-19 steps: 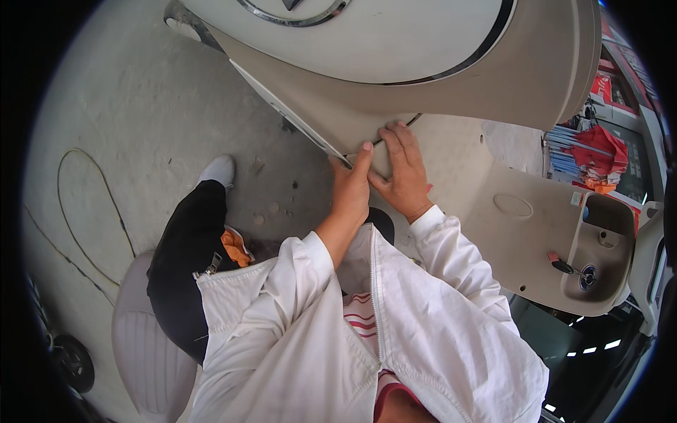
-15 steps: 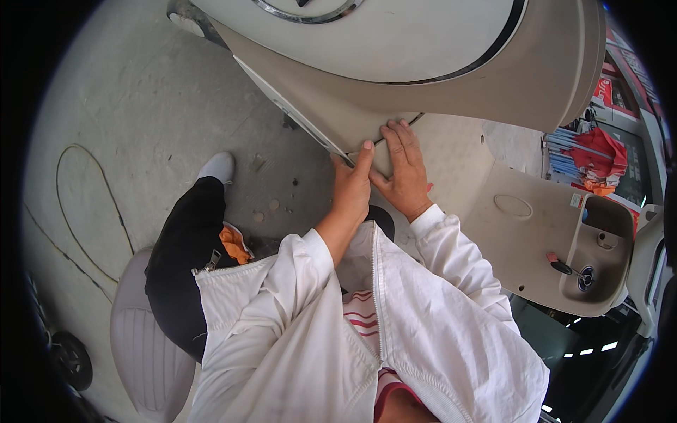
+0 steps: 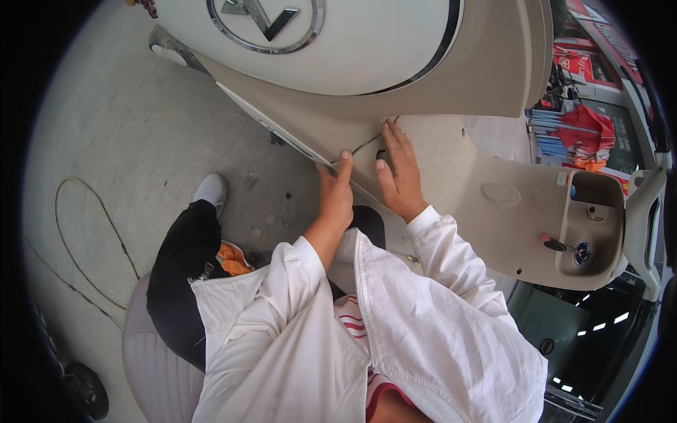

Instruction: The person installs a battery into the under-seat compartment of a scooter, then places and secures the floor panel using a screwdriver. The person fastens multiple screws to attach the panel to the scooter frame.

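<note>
At the seam: L hand pinching panel corner, R hand laid flat

Nearest is the jacket, white woven cloth, creased, w/ a zip down the front. Beyond the cuffs, the panel lies right in front of the person: beige, smooth, prob. moulded plastic, w/ a thin dark seam btwn it and the upper piece. L hand pinches the corner where seam meets outer edge, thumb on top, fingers round the outside, tips hidden. R hand is palm down just beside, fingers straight & close together, thumb out to the side; can't tell how hard it presses. Hands are apart.

Technique, imo: line up both edges first, then push w/ the whole palm, not fingertips, so the plastic doesn't bow. L pinch is best right at the corner, prob. where slip would start. Go along the seam bit by bit; if the gap looks uneven, ease off & check, don't force, as any hidden tabs could snap.

Farther up, the shell: white, glossy, rounded, w/ a chrome ring. To the R, a beige recess, round-cornered, w/ a dark fob by a round lock. Off L, rough grey concrete w/ a thin looped cable. Far R, red cloth, slack & folded.
</note>
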`<move>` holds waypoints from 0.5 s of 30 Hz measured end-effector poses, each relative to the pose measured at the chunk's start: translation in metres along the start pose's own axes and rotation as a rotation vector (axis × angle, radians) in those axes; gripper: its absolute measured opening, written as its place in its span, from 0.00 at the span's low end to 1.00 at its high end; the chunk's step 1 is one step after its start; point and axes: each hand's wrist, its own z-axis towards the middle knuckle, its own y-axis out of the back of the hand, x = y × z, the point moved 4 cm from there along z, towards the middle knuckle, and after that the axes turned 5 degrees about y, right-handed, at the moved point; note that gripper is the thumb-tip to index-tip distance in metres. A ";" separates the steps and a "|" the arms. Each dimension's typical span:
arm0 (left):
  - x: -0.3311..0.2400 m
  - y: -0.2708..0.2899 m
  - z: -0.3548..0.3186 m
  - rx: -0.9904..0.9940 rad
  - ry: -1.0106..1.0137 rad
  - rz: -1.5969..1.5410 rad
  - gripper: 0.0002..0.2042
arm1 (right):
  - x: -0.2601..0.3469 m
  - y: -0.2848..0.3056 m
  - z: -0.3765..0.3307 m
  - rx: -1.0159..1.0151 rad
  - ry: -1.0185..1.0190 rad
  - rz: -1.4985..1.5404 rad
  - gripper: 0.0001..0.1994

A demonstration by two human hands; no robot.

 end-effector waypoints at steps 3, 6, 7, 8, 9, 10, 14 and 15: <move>0.001 0.002 0.000 -0.028 0.045 0.015 0.48 | -0.006 0.022 0.007 -0.289 -0.183 0.040 0.31; 0.001 0.001 -0.001 0.006 0.039 0.004 0.48 | -0.009 0.020 0.012 -0.424 -0.251 -0.061 0.36; 0.000 0.000 -0.002 0.025 0.026 0.000 0.48 | -0.008 0.012 0.013 -0.410 -0.244 -0.138 0.38; 0.000 0.000 -0.003 0.016 0.045 0.004 0.47 | -0.007 0.003 0.012 -0.394 -0.228 -0.228 0.39; -0.001 0.000 -0.003 0.008 0.066 0.009 0.47 | -0.011 -0.010 0.014 -0.264 -0.273 -0.199 0.40; 0.000 0.001 -0.006 -0.010 0.114 0.024 0.46 | -0.014 -0.022 0.012 -0.131 -0.319 -0.184 0.40; -0.006 -0.003 -0.008 0.045 0.113 0.086 0.41 | -0.025 -0.023 0.011 -0.081 -0.379 0.046 0.42; -0.007 -0.003 -0.010 0.044 0.106 0.102 0.41 | -0.023 -0.011 0.013 -0.185 -0.290 0.022 0.42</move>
